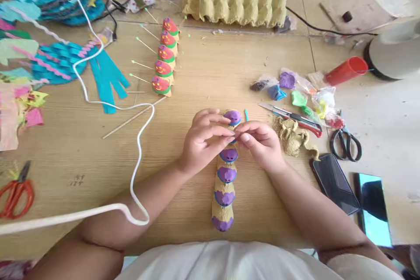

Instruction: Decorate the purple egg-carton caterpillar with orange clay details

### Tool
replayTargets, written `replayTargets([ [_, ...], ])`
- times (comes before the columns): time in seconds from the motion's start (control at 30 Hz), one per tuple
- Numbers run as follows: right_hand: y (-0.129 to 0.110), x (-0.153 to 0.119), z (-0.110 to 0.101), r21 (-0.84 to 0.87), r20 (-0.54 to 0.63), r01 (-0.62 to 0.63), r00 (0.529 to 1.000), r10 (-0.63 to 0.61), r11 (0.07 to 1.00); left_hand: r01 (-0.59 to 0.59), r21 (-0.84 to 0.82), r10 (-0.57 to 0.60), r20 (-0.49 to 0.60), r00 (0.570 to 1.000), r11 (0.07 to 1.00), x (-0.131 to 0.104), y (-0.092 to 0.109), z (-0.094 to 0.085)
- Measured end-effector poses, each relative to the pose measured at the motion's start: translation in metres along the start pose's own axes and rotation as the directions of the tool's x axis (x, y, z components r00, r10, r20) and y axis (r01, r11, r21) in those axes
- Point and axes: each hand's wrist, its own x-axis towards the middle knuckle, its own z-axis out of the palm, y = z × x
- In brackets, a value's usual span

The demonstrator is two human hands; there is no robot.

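A strip of egg-carton cups (pixel 224 187) lies lengthwise in front of me, its cups topped with purple clay edged in blue, some with small dark dots. Above its upper part, my left hand (pixel 205 140) pinches thumb and index finger together. My right hand (pixel 260 142) meets it there, also pinching. Whatever sits between the fingertips is too small to make out. The hands partly hide the second cup from the far end. A thin blue clay piece (pixel 246 115) lies just beyond my right hand.
Red-and-green decorated carton cups (pixel 163 69) with pins stand at the back left. A white cable (pixel 139 140) crosses the left side. On the right are a utility knife (pixel 295 118), bagged clay (pixel 299 98), black-handled scissors (pixel 345 144) and a phone (pixel 334 183). Egg cartons (pixel 241 4) lie at the back.
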Motion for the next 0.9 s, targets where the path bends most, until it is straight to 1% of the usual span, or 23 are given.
replayTargets([
  [0.13, -0.0034, 0.0015, 0.0004, -0.04, -0.01, -0.032, 0.999, 0.032, 0.999, 0.015, -0.006, -0.015, 0.001, 1.0, 1.0, -0.0008, 0.0004, 0.0002],
  [0.33, -0.0065, 0.0021, 0.0021, -0.032, 0.059, -0.026, 0.998, 0.028, 0.999, -0.001, -0.051, 0.001, -0.006, 1.0, 0.999, -0.001, 0.0017, 0.0],
  [0.47, -0.0069, 0.001, 0.0003, -0.096, 0.079, -0.039, 0.996, 0.047, 0.995, -0.009, -0.053, 0.009, 0.003, 1.0, 0.999, -0.0019, 0.001, 0.0],
  [0.6, -0.0066, 0.0012, -0.001, -0.143, 0.096, -0.021, 0.995, 0.035, 0.989, -0.037, -0.032, 0.038, 0.001, 0.999, 0.999, -0.0023, 0.0013, 0.0002],
  [0.73, -0.0061, 0.0013, -0.0004, -0.109, 0.085, -0.026, 0.996, 0.036, 0.994, -0.057, -0.007, 0.057, -0.009, 0.998, 0.998, -0.0021, 0.0024, 0.0002],
  [0.9, -0.0056, 0.0006, 0.0004, -0.075, 0.065, -0.067, 0.995, 0.072, 0.995, -0.029, 0.018, 0.029, 0.003, 1.0, 0.999, -0.0018, 0.0035, -0.0004],
])
